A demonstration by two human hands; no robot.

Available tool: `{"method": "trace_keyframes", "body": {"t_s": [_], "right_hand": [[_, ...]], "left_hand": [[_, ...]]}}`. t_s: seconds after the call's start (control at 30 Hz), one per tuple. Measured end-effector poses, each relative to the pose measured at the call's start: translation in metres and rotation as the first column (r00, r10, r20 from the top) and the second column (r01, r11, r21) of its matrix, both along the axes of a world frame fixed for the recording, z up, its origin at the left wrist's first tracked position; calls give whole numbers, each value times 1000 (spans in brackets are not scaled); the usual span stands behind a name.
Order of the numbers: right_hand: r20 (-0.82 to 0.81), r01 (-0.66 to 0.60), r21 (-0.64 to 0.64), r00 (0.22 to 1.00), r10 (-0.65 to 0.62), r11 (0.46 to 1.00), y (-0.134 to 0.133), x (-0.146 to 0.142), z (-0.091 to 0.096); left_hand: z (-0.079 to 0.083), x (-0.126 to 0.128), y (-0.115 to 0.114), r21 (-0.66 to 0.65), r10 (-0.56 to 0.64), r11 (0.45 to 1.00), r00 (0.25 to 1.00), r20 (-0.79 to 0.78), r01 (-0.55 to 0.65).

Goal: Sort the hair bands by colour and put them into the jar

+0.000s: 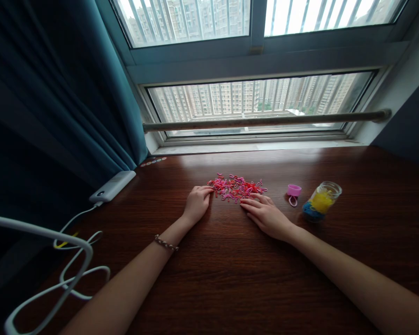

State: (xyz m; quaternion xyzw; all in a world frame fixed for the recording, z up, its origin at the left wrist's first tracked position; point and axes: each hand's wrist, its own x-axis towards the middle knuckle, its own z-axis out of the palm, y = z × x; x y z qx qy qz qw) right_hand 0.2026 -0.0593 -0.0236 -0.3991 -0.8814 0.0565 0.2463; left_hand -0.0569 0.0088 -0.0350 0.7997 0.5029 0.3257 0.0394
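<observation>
A loose pile of small pink and red bands, like little rubber bands, lies spread on the dark brown wooden table. My left hand rests at the pile's left edge, its fingers stretched out and touching the outermost bands. At the near right edge of the pile lies my right hand, palm down, fingers extended and slightly apart, the fingertips by the bands. Neither hand visibly grips anything. Right of that hand stands a lidless glass jar holding yellow and blue pieces. Beside it is a pink cap with a loop.
A white power bank with a white cable sits at the left by a blue curtain. Small round stickers lie near the back left edge. A window with a metal rail is behind the table.
</observation>
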Motion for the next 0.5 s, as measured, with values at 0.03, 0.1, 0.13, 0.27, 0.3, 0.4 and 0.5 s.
{"method": "trace_keyframes", "body": {"t_s": [0.03,0.1,0.13,0.27,0.3,0.4,0.5], "right_hand": [[-12,24,1,1000,-24,1000,1,0,-1],[-55,75,4,996,-75,997,4,1,-5],[-77,103,7,992,-102,995,5,2,-6],[-57,212,37,976,-210,977,6,3,-7],[-17,205,49,979,-204,978,5,2,-6],[132,75,51,988,-81,996,1,-4,0],[205,-23,16,979,19,1000,1,-12,4]], "left_hand": [[0,0,-1,7,6,1000,1000,-3,-6],[0,1,-2,7,23,1000,1000,-3,-23],[0,1,-2,-1,36,999,999,2,-36],[-1,0,-2,-61,124,991,989,77,-119],[-1,-1,-2,-69,150,987,983,103,-143],[-3,-2,1,-84,203,978,967,157,-191],[-4,-3,4,-116,191,979,961,198,-170]]}}
